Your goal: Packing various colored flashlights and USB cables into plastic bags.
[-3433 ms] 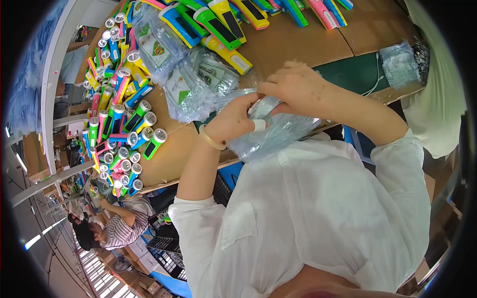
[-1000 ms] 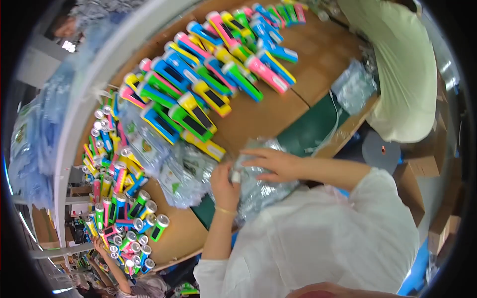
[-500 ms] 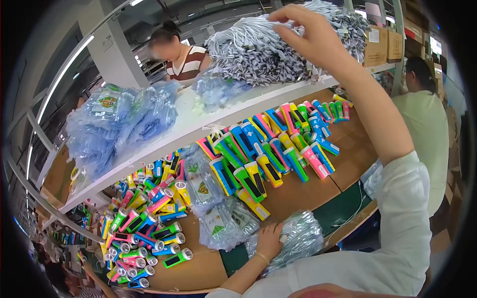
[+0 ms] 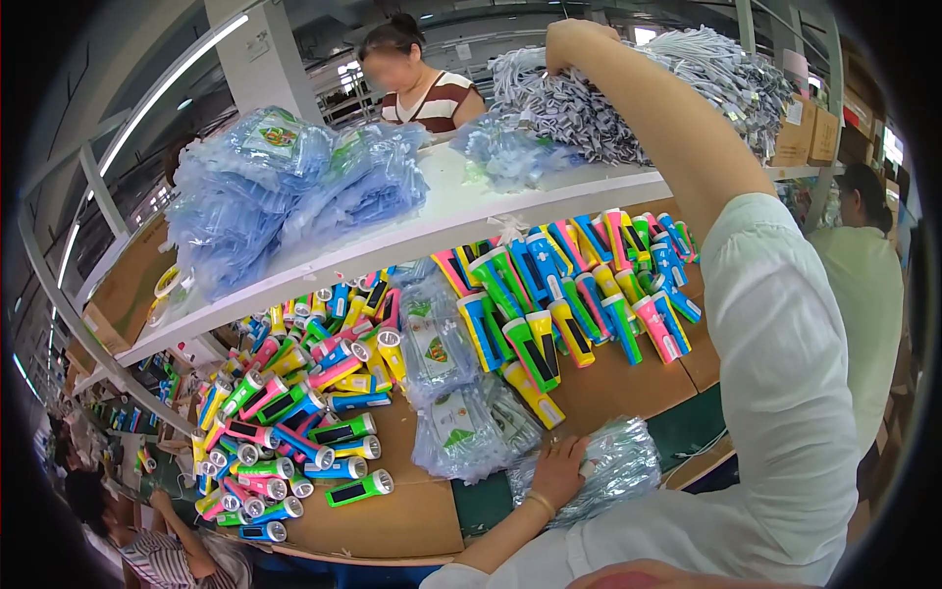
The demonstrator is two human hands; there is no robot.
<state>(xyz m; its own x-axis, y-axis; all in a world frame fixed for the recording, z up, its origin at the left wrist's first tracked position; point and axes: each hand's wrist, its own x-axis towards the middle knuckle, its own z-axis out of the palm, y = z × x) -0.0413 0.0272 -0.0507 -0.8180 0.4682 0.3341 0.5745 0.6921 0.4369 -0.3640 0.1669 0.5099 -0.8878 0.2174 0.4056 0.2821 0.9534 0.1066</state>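
My left hand point(image 4: 560, 471) rests with its fingers stretched out on a stack of clear plastic bags point(image 4: 628, 461) at the table's near edge. A small white thing shows at its fingertips, too small to name. My right arm reaches up over the shelf. Its hand point(image 4: 581, 44), wrist bent, is at the far left part of a big heap of white cables point(image 4: 721, 83); its fingers point away and are mostly hidden. Printed clear bags point(image 4: 456, 432) lie left of my left hand. Colourful flashlights point(image 4: 535, 348) with dark panels lie beyond it on cardboard.
A white shelf point(image 4: 334, 257) crosses above the table, carrying piles of bluish plastic bags point(image 4: 245, 187). More flashlights point(image 4: 294, 422) are heaped at left. Cardboard boxes point(image 4: 822, 133) stand at the shelf's right end. Several other people are nearby, one behind the shelf.
My right hand has bent downward at the far side of the cable heap, and its fingers have gone from sight. My left hand stays on the bags. The whole view has shifted.
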